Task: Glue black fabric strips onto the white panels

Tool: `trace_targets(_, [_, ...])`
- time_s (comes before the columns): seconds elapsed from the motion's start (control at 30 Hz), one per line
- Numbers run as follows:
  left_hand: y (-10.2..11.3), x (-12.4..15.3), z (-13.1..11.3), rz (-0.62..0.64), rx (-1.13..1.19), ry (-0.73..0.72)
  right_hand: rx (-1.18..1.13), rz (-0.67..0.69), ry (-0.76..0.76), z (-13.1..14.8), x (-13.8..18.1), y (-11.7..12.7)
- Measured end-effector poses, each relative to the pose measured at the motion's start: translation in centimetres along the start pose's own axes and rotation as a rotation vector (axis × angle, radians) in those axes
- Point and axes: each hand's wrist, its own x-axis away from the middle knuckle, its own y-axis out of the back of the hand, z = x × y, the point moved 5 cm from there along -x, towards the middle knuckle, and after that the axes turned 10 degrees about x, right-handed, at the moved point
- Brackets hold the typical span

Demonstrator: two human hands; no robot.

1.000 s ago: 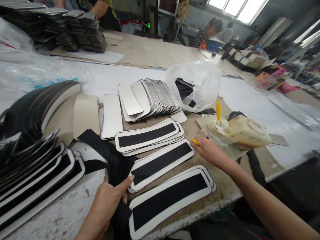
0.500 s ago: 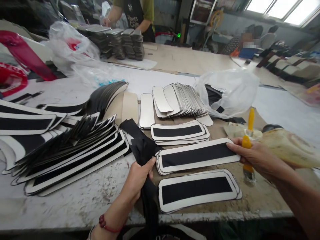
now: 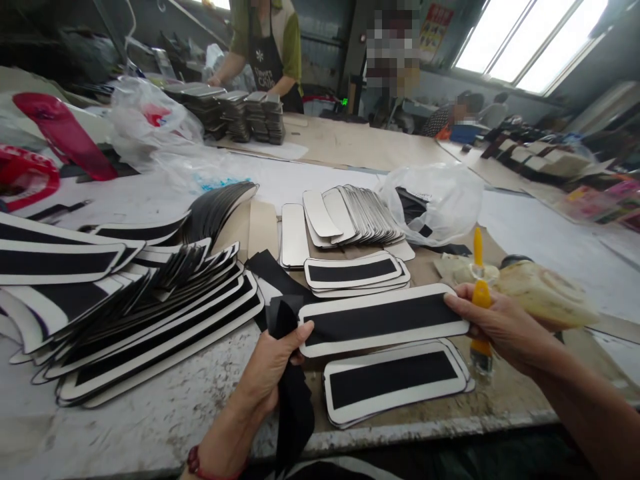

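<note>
My left hand [image 3: 270, 370] is closed on a bunch of black fabric strips [image 3: 293, 400] that hang over the table's front edge, and its thumb rests on the left end of a white panel with a black centre strip [image 3: 383, 320]. My right hand [image 3: 500, 327] grips a yellow-handled brush [image 3: 481, 313] and pinches the right end of that same panel, which is lifted slightly above the table. Beneath it lies another such panel [image 3: 395, 380] on a small stack.
A fanned pile of finished panels [image 3: 140, 313] fills the left. Behind are blank white panels [image 3: 350, 213], a small stack of striped panels [image 3: 355, 273], a clear plastic bag [image 3: 435, 200] and a glue-caked container [image 3: 540, 293]. A person in an apron [image 3: 265, 47] stands at stacked pieces [image 3: 240, 113].
The striped panel has been lifted off its stack, held at both ends. My right hand has picked up the yellow brush. The view has shifted left and up.
</note>
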Motion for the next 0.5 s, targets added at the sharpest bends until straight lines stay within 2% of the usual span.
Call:
trace_targets(0.13, [0.2,0.9,-0.2,-0.015,0.043,0.045,-0.044,-0.004,0.000,0.0,0.8,-0.4])
trace_targets(0.37, [-0.1,2.0,-0.7,-0.057,0.063,0.041,-0.092,0.002,0.005,-0.4,2.5,-0.5])
trace_targets(0.5, [-0.3,3.1,-0.1,-0.085,0.185,0.128,-0.287,0.052,-0.019,-1.4,4.0,-1.3])
